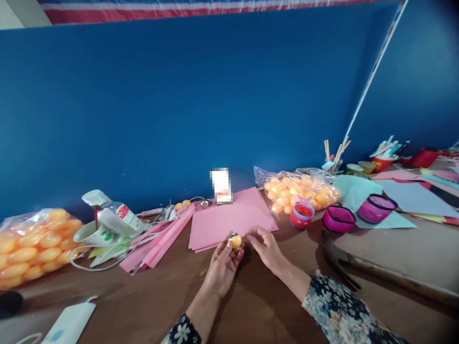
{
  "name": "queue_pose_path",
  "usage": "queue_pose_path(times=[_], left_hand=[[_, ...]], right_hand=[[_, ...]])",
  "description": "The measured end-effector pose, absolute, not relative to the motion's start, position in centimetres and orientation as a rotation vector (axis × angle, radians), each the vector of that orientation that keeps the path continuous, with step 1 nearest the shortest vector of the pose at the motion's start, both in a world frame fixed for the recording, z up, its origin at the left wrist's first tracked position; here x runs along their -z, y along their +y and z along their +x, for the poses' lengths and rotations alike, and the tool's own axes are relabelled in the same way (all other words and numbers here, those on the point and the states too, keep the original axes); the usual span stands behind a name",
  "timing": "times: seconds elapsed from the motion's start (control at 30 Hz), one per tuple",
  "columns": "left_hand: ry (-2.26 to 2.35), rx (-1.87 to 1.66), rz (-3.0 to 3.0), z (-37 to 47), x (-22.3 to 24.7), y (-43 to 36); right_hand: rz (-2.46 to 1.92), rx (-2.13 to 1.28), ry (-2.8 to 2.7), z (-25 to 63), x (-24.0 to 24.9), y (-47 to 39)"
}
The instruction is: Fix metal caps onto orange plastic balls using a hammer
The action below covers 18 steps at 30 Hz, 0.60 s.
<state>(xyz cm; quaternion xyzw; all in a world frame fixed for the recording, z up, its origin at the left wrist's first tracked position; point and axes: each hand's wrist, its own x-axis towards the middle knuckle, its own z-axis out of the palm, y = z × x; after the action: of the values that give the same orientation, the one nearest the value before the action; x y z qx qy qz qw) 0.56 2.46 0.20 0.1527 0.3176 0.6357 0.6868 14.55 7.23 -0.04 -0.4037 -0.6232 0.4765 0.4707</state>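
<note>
My left hand (223, 271) is closed around a small orange ball (236, 241), with thumb and fingers on its sides. Something dark and patterned sits on the ball's upper left; what it is I cannot make out. Just to the right, my right hand (268, 251) has its thumb and fingers drawn together in a pinch, a little apart from the ball. Whatever lies between those fingertips is too small to see. Beyond both hands lies a stack of pink paper sheets (229, 215) on the brown table (172, 306).
Clear bags of orange balls lie left (32, 251) and right (287, 191). Pink strips (158, 243), a tilted bottle (122, 212) and a cup (89, 234) crowd the left. A hammer (387, 272), a red cup (301, 216) and purple fabric pouches (339, 220) occupy the right. A blue partition (201, 105) stands behind.
</note>
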Motion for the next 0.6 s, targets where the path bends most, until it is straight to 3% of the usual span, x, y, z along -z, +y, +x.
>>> queue_pose_path(times=[0.6], left_hand=[[0.808, -1.522, 0.456, 0.68, 0.16, 2.47]], right_hand=[[-0.95, -1.127, -1.549, 14.38, -0.14, 6.95]])
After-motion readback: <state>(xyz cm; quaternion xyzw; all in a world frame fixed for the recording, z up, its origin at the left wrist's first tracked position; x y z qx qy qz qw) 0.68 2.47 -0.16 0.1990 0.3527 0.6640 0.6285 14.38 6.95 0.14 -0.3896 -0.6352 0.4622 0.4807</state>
